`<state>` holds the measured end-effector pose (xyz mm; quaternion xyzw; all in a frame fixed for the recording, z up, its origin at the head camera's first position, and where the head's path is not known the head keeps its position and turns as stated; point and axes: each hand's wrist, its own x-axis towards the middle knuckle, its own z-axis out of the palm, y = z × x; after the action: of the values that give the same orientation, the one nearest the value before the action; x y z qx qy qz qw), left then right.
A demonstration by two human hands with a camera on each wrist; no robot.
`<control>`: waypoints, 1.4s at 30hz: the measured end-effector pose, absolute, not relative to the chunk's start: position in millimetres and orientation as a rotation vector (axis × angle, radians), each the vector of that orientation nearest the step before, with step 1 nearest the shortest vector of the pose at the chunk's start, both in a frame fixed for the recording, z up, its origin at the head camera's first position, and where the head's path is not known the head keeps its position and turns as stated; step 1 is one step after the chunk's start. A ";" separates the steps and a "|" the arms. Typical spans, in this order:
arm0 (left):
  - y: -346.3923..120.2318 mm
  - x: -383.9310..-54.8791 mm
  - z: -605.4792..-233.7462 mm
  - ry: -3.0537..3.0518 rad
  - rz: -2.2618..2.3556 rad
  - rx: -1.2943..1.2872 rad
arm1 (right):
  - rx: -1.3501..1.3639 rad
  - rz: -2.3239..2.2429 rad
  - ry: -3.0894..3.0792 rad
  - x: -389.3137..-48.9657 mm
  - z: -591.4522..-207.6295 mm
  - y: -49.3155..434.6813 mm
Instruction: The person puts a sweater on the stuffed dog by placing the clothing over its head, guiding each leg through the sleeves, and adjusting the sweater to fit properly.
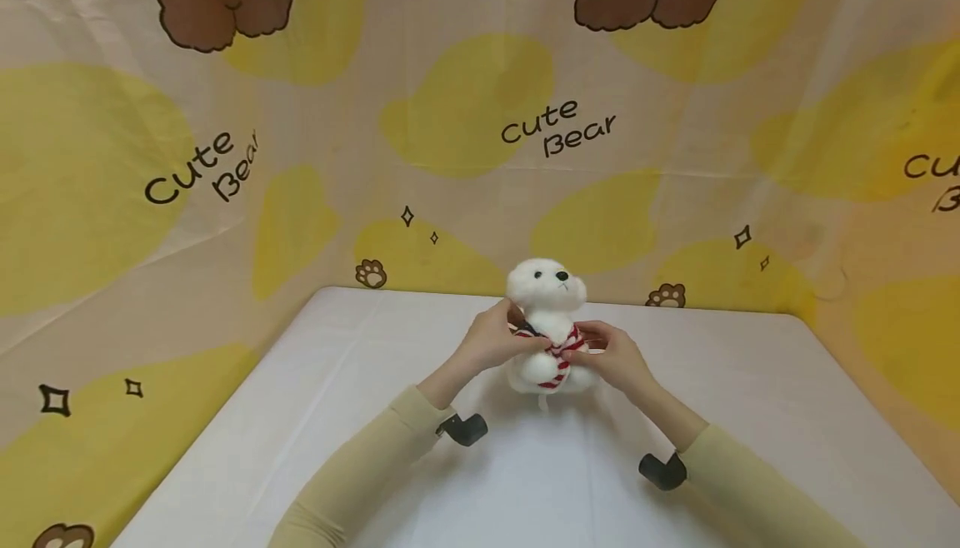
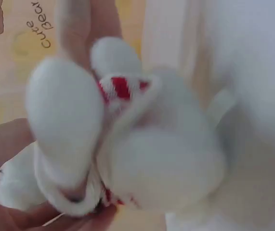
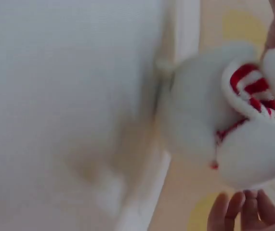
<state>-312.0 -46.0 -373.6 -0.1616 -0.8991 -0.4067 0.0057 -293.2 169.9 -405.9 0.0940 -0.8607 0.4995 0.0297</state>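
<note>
A white plush bear (image 1: 545, 286) sits upright near the back of the table, facing forward. A red-and-white striped knitted scarf (image 1: 557, 377) with white edging wraps its body. My left hand (image 1: 497, 338) grips the scarf from the left, thumb across the front at the chest. From the other side my right hand (image 1: 618, 361) pinches the scarf near its middle. In the left wrist view the plush bear's underside (image 2: 171, 159) and a paw are close up and blurred. Several fingertips of my right hand (image 3: 248, 211) show beside a paw in the right wrist view.
The white table (image 1: 517, 481) runs back to a fabric backdrop (image 1: 465, 115) printed with yellow patches, bears and lettering. Fabric also stands along the left and right sides. Black wrist mounts (image 1: 468, 430) stick out from both sleeves.
</note>
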 end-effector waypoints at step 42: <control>-91.6 -289.7 -370.0 -2.467 -1.357 -0.492 | 0.625 1.590 -2.697 -310.0 -401.0 201.9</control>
<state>-289.7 -91.6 -370.0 -0.1704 -0.8544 -0.4700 0.1414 -310.0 201.9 -401.0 0.1957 -0.8444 0.4980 -0.0255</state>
